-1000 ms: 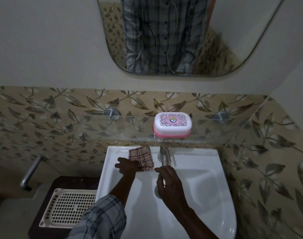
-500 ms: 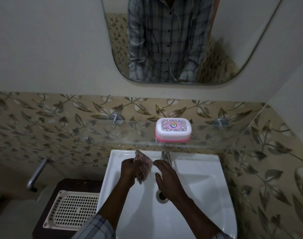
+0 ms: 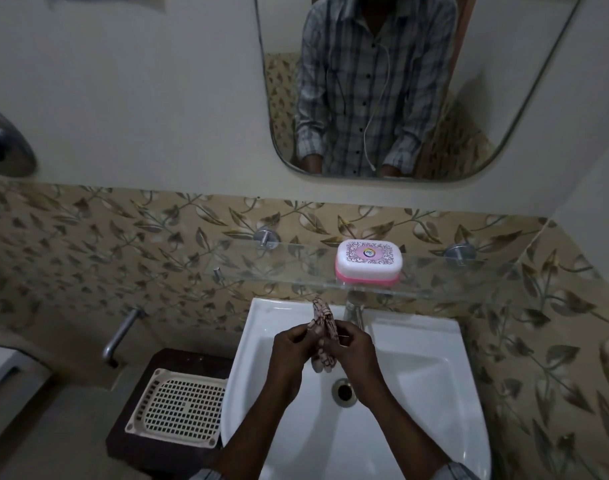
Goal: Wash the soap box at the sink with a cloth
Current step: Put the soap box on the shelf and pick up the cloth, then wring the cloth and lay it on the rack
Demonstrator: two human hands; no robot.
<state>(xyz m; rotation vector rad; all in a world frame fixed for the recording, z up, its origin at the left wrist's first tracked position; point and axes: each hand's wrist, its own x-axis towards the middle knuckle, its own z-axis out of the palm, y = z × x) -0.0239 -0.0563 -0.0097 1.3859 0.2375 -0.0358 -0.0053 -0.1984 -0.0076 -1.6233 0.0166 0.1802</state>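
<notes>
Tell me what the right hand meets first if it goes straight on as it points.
The right hand would first meet the checked cloth already in its grip, then probably the left hand; depth is unclear.

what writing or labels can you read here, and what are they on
Soap box lid: a round emblem in the middle, too small and blurred to read.
Cloth: checked pattern only, no writing.
Nothing else in view carries readable text.

Glossy white sink (image 3: 434, 375), checked cloth (image 3: 322, 320)
</notes>
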